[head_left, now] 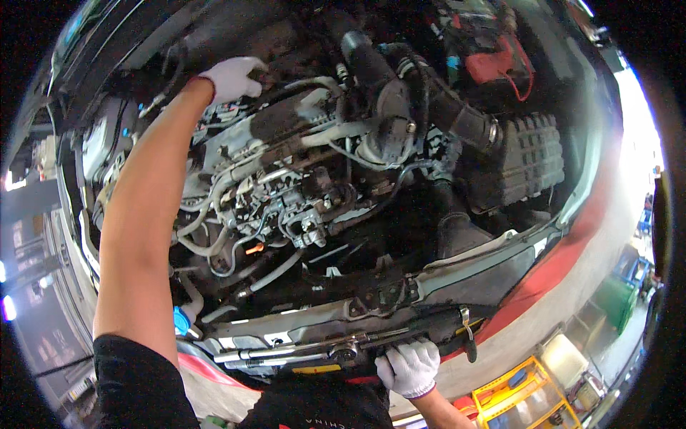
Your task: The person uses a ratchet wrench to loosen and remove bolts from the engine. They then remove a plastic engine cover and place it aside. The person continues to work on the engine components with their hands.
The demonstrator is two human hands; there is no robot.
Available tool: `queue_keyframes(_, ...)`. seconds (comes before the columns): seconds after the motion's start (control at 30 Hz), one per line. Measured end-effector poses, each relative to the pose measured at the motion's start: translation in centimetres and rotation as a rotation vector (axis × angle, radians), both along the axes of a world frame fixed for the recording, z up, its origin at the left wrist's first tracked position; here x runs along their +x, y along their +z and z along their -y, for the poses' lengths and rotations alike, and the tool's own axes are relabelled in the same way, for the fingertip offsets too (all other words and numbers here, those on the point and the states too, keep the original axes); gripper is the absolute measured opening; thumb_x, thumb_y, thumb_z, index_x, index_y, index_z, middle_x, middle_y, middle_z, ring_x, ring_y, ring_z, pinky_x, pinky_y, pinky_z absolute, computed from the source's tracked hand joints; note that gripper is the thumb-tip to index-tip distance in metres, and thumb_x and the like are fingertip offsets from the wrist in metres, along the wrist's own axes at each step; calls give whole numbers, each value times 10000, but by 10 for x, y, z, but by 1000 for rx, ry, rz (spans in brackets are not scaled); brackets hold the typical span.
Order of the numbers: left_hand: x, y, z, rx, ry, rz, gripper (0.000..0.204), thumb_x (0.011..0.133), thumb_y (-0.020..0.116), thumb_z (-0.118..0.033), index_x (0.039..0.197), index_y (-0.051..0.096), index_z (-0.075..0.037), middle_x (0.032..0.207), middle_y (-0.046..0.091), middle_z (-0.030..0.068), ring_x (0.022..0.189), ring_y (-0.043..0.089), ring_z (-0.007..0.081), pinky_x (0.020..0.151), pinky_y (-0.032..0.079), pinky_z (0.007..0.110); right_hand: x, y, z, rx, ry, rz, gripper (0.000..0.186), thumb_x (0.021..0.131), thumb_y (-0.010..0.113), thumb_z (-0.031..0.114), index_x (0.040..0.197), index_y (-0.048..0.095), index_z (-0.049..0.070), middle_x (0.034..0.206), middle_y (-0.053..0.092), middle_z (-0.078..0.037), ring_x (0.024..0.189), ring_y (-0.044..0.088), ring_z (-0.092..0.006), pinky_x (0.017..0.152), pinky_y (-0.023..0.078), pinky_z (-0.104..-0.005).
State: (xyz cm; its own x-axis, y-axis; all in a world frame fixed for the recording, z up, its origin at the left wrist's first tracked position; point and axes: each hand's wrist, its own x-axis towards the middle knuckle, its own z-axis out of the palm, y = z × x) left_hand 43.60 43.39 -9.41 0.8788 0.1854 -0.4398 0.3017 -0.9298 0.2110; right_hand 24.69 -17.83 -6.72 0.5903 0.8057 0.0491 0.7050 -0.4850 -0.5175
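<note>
My left arm stretches over the engine [286,164] to its far left side. My left hand [232,79], in a white knit glove, is there among dark hoses, its bent fingers apart with a dark gap between. Nothing held shows in it. My right hand [409,368], also gloved in white, is at the front edge [450,325] of the engine bay, its fingers curled over that edge. Left of it, long chrome bar tools [286,352] lie along the same edge, a round ratchet head [343,352] among them.
Air duct [393,107], ribbed black box [525,161] and red-covered part [496,61] fill the right of the bay. A blue cap [181,321] sits front left, an orange dipstick handle [254,249] by the engine. An orange-yellow tool rack [525,393] stands outside, lower right.
</note>
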Motion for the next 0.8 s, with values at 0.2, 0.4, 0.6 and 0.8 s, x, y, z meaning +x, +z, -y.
queue_keyframes(0.2,-7,-7,-1,-1,39,35,628,809,713,-244,1395,590,-52,1381,612,230,1271,591,382,1091,463,426,5,5,-3,-31,6,13,221,743,817,316,826,673,171,811,580,14,748,584,-208,826,483,-421)
queue_keyframes(0.4,-13,-10,-4,-11,31,85,596,800,725,-206,1366,613,-62,1348,624,223,1239,604,379,1080,472,428,3,2,-3,-17,5,25,229,736,823,321,817,664,177,812,578,12,751,584,-208,832,485,-422)
queue_keyframes(0.6,-11,-8,0,-7,61,57,558,831,711,-178,1372,611,-82,1377,615,223,1283,579,389,1100,460,438,-1,-1,-1,-1,-7,3,224,707,814,279,827,658,171,859,599,-6,789,587,-252,847,461,-451)
queue_keyframes(0.8,-13,-10,2,-7,8,95,533,839,682,-186,1360,619,-90,1366,613,219,1266,585,385,1090,471,440,0,0,-2,-34,1,41,234,735,824,326,819,661,180,829,581,10,785,590,-216,845,477,-428)
